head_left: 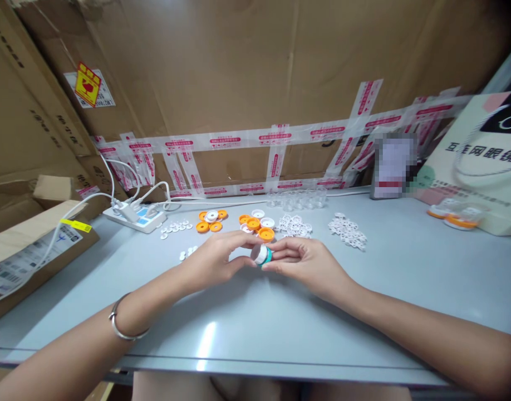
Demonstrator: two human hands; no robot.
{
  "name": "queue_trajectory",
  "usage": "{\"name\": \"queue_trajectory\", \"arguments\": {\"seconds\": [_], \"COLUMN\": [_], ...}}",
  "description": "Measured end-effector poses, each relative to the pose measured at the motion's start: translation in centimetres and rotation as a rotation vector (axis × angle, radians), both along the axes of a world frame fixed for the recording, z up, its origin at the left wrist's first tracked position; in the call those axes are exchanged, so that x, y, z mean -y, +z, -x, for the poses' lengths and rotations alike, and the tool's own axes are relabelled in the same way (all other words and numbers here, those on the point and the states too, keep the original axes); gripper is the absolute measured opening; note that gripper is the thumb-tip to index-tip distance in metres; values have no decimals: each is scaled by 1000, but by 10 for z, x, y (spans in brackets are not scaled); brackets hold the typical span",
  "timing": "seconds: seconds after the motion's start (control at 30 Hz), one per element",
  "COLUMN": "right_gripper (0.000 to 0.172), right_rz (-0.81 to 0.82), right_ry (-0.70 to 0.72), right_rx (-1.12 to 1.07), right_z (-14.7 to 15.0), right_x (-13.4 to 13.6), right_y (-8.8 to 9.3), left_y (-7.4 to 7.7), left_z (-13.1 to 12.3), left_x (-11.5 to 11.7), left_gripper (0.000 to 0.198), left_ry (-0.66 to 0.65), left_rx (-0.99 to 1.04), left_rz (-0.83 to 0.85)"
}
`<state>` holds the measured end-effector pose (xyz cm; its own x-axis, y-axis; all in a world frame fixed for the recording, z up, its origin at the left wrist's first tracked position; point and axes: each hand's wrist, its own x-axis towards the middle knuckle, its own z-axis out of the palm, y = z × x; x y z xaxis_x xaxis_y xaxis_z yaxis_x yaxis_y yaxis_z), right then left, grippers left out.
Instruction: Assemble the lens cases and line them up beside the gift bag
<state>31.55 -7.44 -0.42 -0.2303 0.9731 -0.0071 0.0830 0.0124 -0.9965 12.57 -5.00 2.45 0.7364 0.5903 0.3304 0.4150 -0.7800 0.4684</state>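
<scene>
Between my two hands, just above the table, is a small round white and teal cap-like piece (261, 255), tilted with its pale face toward the left. My left hand (222, 253) pinches its white side between thumb and fingers. On the teal side, the fingertips of my right hand (308, 262) close round it. Right behind the hands lies a group of orange and white round caps (266, 234). To its left is another group of orange caps (202, 227) with a white one on top. A pile of small white plastic parts (295, 225) lies beyond my right hand.
More white parts (348, 231) lie to the right, small white pieces (176, 227) to the left. Clear cups (297, 198) line the back. A power strip (134, 216), a cardboard box (34, 245), a phone (391, 167) and a paper bag (481, 167) stand around the edges.
</scene>
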Motion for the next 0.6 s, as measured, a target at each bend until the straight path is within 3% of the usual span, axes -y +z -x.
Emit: {"name": "queue_trajectory", "arguments": {"seconds": [0.6], "right_gripper": [25], "right_rz": [40], "right_ry": [2], "right_rx": [-45], "right_z": [3], "right_x": [2], "right_y": [-3], "left_y": [-7], "left_z": [-1], "left_x": [4], "left_gripper": [27], "left_ry": [-4], "left_rx": [-41], "left_rz": [-34]}}
